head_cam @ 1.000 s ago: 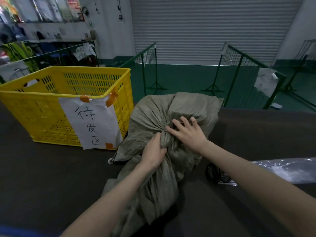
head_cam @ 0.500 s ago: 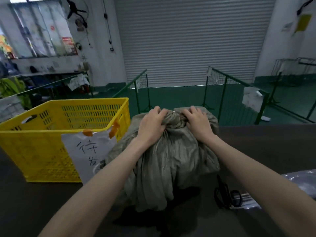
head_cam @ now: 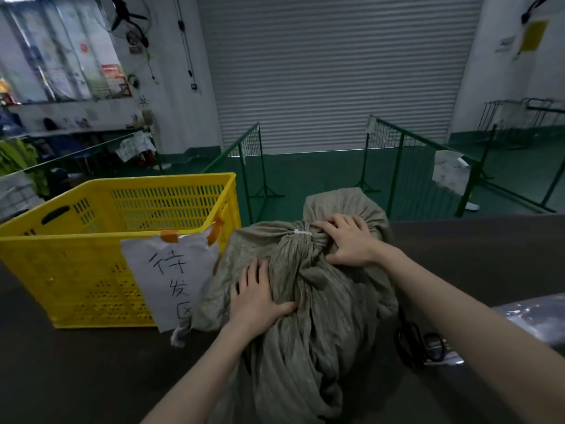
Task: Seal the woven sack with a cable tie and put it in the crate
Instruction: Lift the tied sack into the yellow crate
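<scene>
A grey-green woven sack [head_cam: 321, 301] stands on the dark table, its neck gathered and cinched by a white cable tie [head_cam: 301, 233]. My right hand [head_cam: 348, 244] grips the bunched fabric just right of the tie. My left hand [head_cam: 256, 296] lies with fingers spread on the sack's left side, its thumb pressed into a fold. The yellow plastic crate [head_cam: 91, 240] stands left of the sack and touches it; a white paper sign with handwritten characters [head_cam: 171, 276] is taped to its front. What the crate holds inside is hidden.
Black scissors [head_cam: 415, 344] lie on the table right of the sack, beside a clear plastic bag [head_cam: 532, 322]. Green mesh barriers [head_cam: 406, 166] and a shut roller door [head_cam: 333, 68] stand beyond the table's far edge.
The sack has been stood up from lying flat. My left hand has slid from the neck down onto the sack's left side. The cable tie now shows at the neck.
</scene>
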Demonstrator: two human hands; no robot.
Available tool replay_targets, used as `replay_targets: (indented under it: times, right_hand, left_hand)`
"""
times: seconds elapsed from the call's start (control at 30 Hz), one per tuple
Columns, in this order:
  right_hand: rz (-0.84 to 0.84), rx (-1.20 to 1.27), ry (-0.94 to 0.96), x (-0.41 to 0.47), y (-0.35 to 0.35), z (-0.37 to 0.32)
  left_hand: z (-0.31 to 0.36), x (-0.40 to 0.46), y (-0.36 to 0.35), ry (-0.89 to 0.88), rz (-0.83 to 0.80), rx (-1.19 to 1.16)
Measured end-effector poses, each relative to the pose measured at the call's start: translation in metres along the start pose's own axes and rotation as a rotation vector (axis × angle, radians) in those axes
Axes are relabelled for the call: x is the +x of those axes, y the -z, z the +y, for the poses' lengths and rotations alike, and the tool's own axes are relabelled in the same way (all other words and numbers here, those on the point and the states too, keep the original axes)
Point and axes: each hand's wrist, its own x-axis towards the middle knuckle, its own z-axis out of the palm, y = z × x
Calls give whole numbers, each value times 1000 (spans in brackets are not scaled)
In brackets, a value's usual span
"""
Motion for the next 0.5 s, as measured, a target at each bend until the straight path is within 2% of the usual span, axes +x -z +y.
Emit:
replay_targets:
  times: [0.13, 0.27, 0.4, 0.5]
  right_hand:
    - [-49, -132, -65, -16, -1, -2]
    - [122, -381, -102, -31, -11, -14]
    - [248, -452, -85, -37, -16, -18]
    - [302, -513, -71, -37, -10, -10]
  left_hand:
    - [13, -3, -3, 12, 119, -31]
    - [22, 2, 2, -19, 137, -130]
    - [28, 5, 17, -35, 76, -149]
    - [33, 4, 29, -91, 144, -107]
